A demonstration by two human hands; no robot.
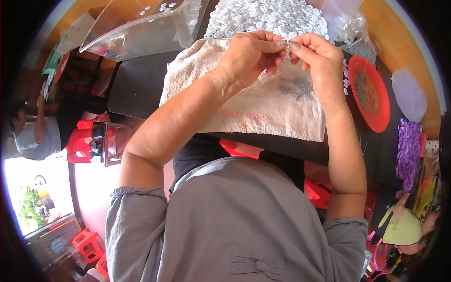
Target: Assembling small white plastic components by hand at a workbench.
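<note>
My left hand point(249, 55) and my right hand point(321, 58) meet fingertip to fingertip above the far part of a pale towel point(197, 70). Each pinches thumb against forefinger. Between them is something tiny that I cannot make out. Just beyond the fingers lies a heap of small white plastic pieces with holes point(263, 18). Under my right wrist, a small cluster of thin grey metal bits point(298, 88) rests on the towel.
To the right stands a red plate point(383, 110) holding small grey bits, with a row of white pieces point(346, 77) beside it. A clear plastic bin point(136, 30) is at the far left. Purple strands point(408, 155) hang at right. Other people sit at both sides.
</note>
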